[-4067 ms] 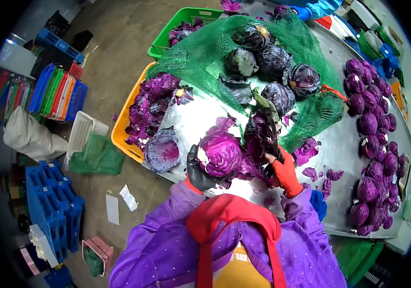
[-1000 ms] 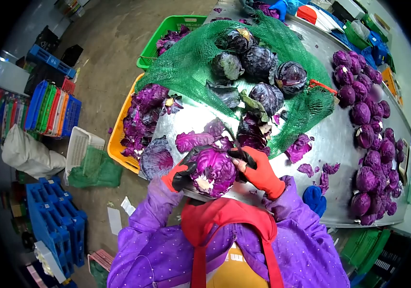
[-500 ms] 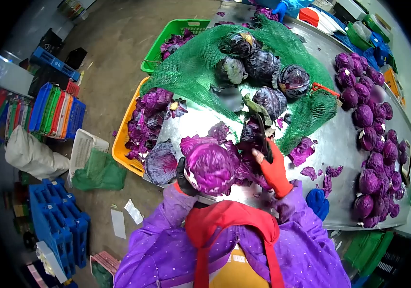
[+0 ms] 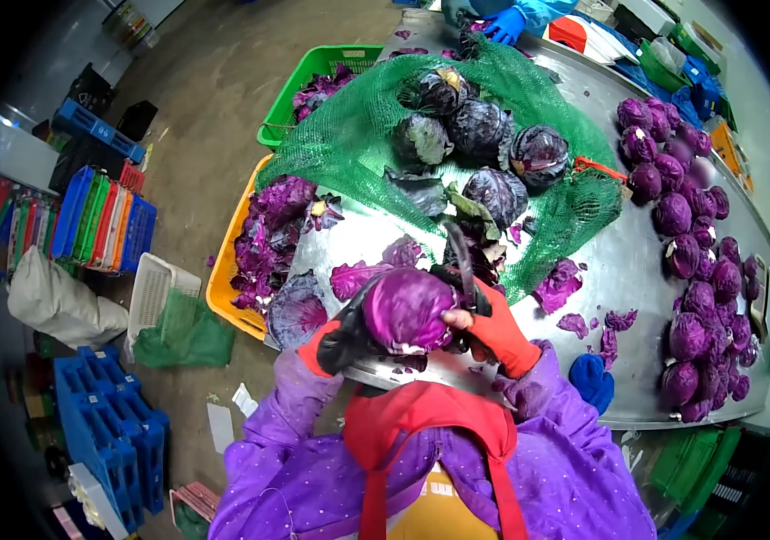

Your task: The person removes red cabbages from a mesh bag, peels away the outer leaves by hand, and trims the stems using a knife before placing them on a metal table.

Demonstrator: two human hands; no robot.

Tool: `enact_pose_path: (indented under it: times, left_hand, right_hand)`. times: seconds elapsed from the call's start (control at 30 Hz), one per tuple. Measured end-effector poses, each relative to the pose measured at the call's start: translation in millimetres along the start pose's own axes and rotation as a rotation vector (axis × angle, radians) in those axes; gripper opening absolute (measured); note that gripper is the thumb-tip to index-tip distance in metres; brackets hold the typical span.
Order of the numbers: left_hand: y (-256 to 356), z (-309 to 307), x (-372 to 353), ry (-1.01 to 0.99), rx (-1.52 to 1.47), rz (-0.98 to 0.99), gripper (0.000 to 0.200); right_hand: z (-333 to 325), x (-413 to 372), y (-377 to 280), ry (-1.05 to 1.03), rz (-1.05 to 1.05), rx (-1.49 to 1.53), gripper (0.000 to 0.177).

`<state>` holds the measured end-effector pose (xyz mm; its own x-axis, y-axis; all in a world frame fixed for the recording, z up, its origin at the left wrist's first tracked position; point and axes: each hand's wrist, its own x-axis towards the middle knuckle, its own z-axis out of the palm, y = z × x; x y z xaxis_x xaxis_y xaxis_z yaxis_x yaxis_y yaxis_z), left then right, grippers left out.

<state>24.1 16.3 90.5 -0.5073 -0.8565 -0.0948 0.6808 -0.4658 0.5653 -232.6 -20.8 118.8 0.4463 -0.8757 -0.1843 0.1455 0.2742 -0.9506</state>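
A peeled red cabbage (image 4: 410, 310) is held over the near edge of the metal table. My left hand (image 4: 342, 340), in a black and red glove, grips its left side. My right hand (image 4: 486, 326) is closed around a dark knife (image 4: 459, 261) whose blade points up and away; its bare thumb tip touches the cabbage's right side. Loose purple leaves (image 4: 358, 277) lie just beyond the cabbage. Left of my left hand rests a large outer leaf (image 4: 298, 310). Unpeeled dark cabbages (image 4: 482, 129) sit on a green net (image 4: 349, 135) farther back.
Many peeled cabbages (image 4: 673, 214) line the table's right side. A yellow crate (image 4: 225, 270) and a green crate (image 4: 282, 112), both with leaves, stand at the left. A blue cloth (image 4: 592, 382) lies at the near edge. Another person's blue-gloved hand (image 4: 504, 25) is at the top.
The cabbage has moved slightly right, with my left hand now more beside it. My right hand has come left against the cabbage, and the knife has shifted left with it.
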Motion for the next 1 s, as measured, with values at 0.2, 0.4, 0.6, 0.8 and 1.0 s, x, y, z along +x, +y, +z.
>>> enact_pose_path:
  times: [0.2,0.4,0.6,0.8,1.0]
  left_hand:
    - [-31,3,15,0.349,0.321,0.125,0.076]
    - [-46,7,23,0.340,0.369,0.424,0.083]
    - [-36,6,23,0.324,0.698,0.592,0.100]
    - [-23,13,22,0.193,0.825,0.636,0.105]
    - [-15,8,18,0.150,0.853,0.563,0.102]
  right_hand:
    - [-2,1,8,-0.046,-0.102,0.015,0.056]
    - [-4,-6,26,0.342,-0.136,-0.061,0.032]
    - [-12,1,36,0.663,0.032,0.158,0.021]
    - [-8,-4,7,0.346,-0.215,0.018,0.052]
    - [-14,1,1,0.170,-0.140,-0.266,0.031]
